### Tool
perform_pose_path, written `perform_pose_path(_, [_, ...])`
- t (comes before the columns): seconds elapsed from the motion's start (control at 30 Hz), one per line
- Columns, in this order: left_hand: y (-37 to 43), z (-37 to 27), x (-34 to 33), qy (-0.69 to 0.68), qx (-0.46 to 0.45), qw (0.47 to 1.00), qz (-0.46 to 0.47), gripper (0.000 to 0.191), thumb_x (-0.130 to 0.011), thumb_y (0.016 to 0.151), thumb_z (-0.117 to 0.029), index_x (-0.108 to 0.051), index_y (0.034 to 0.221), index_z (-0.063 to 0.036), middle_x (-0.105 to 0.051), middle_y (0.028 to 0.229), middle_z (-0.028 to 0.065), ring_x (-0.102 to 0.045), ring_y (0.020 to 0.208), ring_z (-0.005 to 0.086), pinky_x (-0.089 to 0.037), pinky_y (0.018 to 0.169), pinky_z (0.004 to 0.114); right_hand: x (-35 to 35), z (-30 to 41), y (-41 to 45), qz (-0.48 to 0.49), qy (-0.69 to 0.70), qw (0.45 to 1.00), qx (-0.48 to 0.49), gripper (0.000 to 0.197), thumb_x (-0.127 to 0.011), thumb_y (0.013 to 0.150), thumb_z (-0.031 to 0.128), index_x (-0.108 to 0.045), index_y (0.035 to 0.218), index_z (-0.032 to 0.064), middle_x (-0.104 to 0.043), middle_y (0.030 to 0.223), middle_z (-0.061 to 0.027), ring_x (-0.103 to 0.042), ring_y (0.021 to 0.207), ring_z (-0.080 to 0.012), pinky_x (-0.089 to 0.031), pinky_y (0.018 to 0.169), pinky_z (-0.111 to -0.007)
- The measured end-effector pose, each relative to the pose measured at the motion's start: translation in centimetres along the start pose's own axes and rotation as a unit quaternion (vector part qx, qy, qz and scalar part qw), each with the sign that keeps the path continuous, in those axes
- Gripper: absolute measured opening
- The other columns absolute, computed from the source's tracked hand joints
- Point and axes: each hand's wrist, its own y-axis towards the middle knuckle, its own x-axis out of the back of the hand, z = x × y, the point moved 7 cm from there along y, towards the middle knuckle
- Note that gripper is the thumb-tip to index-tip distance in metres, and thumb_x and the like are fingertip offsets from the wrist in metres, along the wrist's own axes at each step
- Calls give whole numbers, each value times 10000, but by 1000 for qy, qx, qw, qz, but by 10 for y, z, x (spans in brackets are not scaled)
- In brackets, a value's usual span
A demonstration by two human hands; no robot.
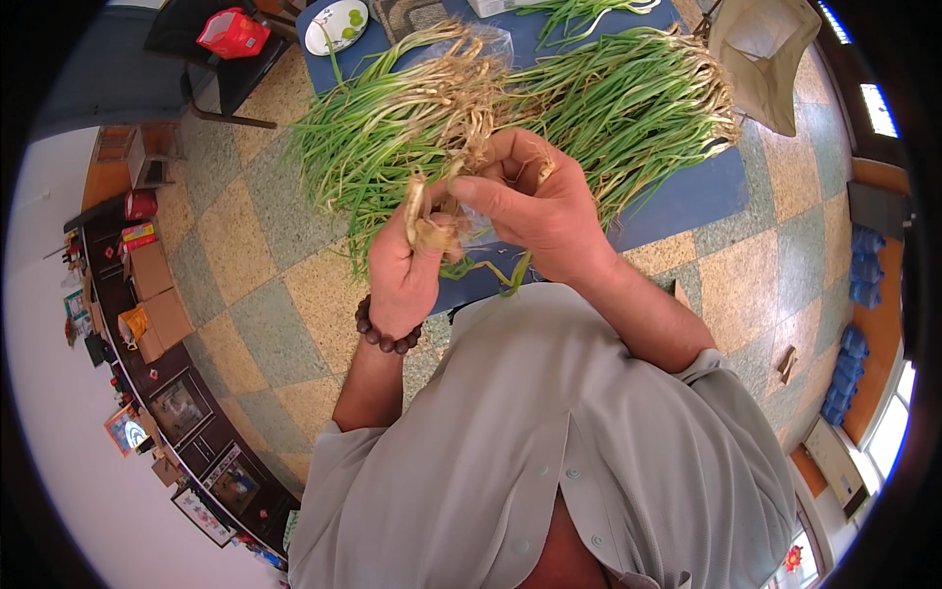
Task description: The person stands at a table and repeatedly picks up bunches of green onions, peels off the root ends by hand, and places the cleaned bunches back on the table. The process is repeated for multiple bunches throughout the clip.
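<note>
My left hand [401, 272], with a dark bead bracelet at the wrist, grips pale stalk ends of a spring onion [415, 202] with dry, papery skin around them. Close beside it, my right hand [548, 213] pinches brownish outer skin between thumb and forefinger. A small rooted bulb [545, 171] shows at its curled fingers. Beyond the hands, a pile of spring onions [397, 110] with dry, earthy roots lies on the blue table [684, 199]. To the right is another pile of spring onions [625, 103], roots facing right. The fingers partly hide what they hold.
A white plate [321, 38] with green fruit stands at the table's far left. Clear plastic [500, 44] lies under the left pile. A chair [239, 81] bears a red bag [234, 34]. A beige cloth seat [769, 66] stands at the right.
</note>
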Motion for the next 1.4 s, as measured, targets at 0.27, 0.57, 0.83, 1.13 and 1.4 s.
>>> perform_pose_path(0.27, [0,14,-5,-172,152,969,90,440,-457,1148,-370,-663,1122,18,-669,777,64,-605,675,113,-475,635,259,3,-4,-2,-24,-21,999,26,186,-697,1005,35,-570,1096,-68,-675,801,-96,-679,560,-152,-513,494,-283])
perform_pose_path(0.57, [2,21,-11,-215,142,955,148,438,-438,1155,-340,-676,1142,27,-707,847,79,-646,761,129,-498,708,273,2,-2,-4,1,-89,996,6,178,-650,1058,125,-596,1106,-37,-660,827,-56,-648,623,-109,-513,545,-258])
perform_pose_path(0.83, [14,24,5,-16,75,995,71,387,-446,1159,-283,-629,1285,34,-596,870,6,-545,784,98,-461,715,272,38,9,1,-89,-130,981,112,413,-435,1153,410,-599,1076,38,-608,805,-25,-555,753,-73,-475,661,-256])
perform_pose_path(1.13, [9,8,-3,-19,153,987,32,366,-419,1164,-337,-611,1245,-35,-489,803,-28,-439,674,61,-370,573,230,13,-19,-3,-62,-95,993,10,257,-752,981,106,-632,1177,-11,-572,772,34,-535,635,-51,-424,535,-241])
perform_pose_path(1.4, [10,9,-6,-167,108,980,10,330,-471,1150,-297,-622,1214,-10,-605,869,11,-559,752,94,-458,672,253,6,-9,-2,0,4,998,58,167,-705,1006,55,-654,1148,-15,-628,805,27,-517,603,-44,-418,525,-226])
